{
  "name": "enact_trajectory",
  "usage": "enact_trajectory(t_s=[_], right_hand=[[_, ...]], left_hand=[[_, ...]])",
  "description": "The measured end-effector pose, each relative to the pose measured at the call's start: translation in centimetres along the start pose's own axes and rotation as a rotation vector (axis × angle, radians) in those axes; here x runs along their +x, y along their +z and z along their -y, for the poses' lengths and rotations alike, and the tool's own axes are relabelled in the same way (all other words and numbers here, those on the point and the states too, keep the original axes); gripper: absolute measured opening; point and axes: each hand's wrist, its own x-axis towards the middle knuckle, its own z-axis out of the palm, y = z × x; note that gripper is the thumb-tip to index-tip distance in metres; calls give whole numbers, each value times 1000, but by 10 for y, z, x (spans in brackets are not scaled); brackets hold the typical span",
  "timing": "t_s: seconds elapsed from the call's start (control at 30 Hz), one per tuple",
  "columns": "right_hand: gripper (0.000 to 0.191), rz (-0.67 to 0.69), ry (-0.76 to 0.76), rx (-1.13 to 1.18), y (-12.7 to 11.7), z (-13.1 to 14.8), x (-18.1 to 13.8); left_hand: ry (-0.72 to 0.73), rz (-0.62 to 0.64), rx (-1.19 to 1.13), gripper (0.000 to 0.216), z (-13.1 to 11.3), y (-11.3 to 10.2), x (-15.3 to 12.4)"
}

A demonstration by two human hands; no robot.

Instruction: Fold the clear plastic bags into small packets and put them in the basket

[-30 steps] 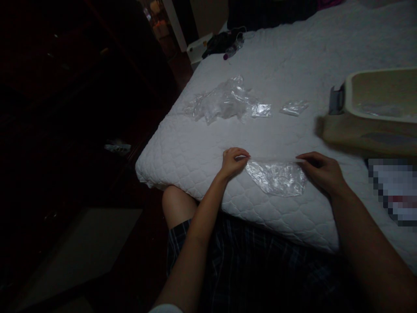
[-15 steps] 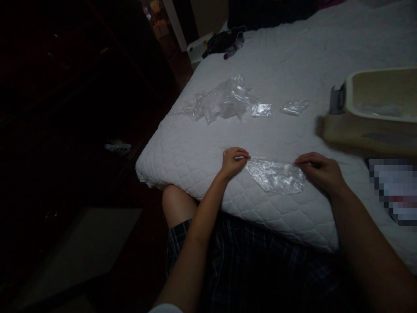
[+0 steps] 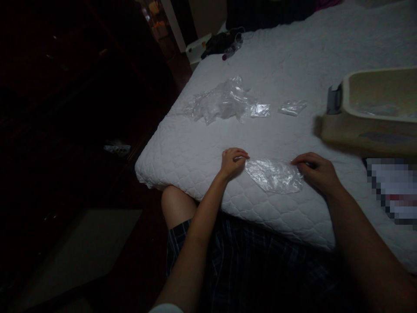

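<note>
Plastic film (image 3: 275, 176), long axis left-to-right, upper corners pinched by left hand (image 3: 232, 163) and right hand (image 3: 318, 172), white quilted bed (image 3: 189, 150), dim room (image 3: 208, 16).

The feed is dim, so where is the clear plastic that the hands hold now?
In the head view, the clear plastic is right of centre, near the front edge of the white bed, between the left hand and right hand.

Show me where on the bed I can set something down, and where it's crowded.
Free: the bed left of the left hand; the strip between the held plastic and the crumpled plastic; the stretch beyond the packets. Crowded: at right, where the tub, blurred item and right hand sit close.
</note>
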Motion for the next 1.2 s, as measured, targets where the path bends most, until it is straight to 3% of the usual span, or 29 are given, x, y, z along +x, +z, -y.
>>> enact_trajectory(t_s=[0.1, 0.17, 0.37, 0.47, 0.57, 0.67, 1.0, 1.2], right_hand=[[12, 11, 35, -33, 0, 0, -1], [14, -20, 43, -49, 1, 0, -1], [18, -239, -116, -167, -1, 15, -8], [30, -136, -257, -256, -3, 27, -18], [50, 109, -399, -394, 3, 32, -30], [62, 264, -422, -551, 14, 26, -41], [64, 302, -417, -647, 26, 7, -45], [66, 282, -414, -600, 24, 4, -45]], left_hand=[[28, -9, 48, 3, -2, 0, -3], [50, -20, 77, 6, -4, 2, -6], [97, -28, 119, 13, -6, 4, -11], [123, -36, 138, 13, -5, 5, -12], [159, -41, 150, 12, -4, 6, -12], [164, -37, 170, 13, -4, 5, -12], [236, 78, 208, 23, 2, -5, -16], [216, 36, 210, 24, 1, -3, -18]])
